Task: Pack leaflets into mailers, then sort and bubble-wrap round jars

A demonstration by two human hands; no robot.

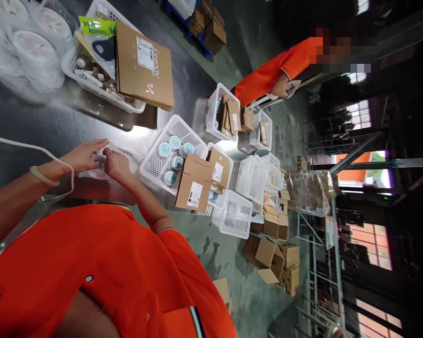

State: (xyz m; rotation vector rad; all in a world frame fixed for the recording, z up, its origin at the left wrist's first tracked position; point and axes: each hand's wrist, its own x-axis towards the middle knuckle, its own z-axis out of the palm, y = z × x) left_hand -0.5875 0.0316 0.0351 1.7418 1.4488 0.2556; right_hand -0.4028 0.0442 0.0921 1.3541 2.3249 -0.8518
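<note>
A small round jar-like thing [99, 161], wrapped in clear plastic, is at the table's near edge between my hands. My left hand [79, 157], with a pale band at the wrist, curves its fingers and thumb around the left side of it. From the right, my right hand [116, 164] is closed, its fingers pinching the clear plastic wrap [129, 157] at the jar's top. Loose wrap spreads out beside and beneath both hands. To the right, a white basket [151, 162] holds several white jars with light blue lids [165, 149].
A cardboard stack [144, 70] leans in another white basket [68, 65] with small boxes. Wrapped round items [33, 47] lie far left. A white cable [24, 142] crosses the metal table by my left wrist. A co-worker in orange [264, 77] stands beyond more baskets.
</note>
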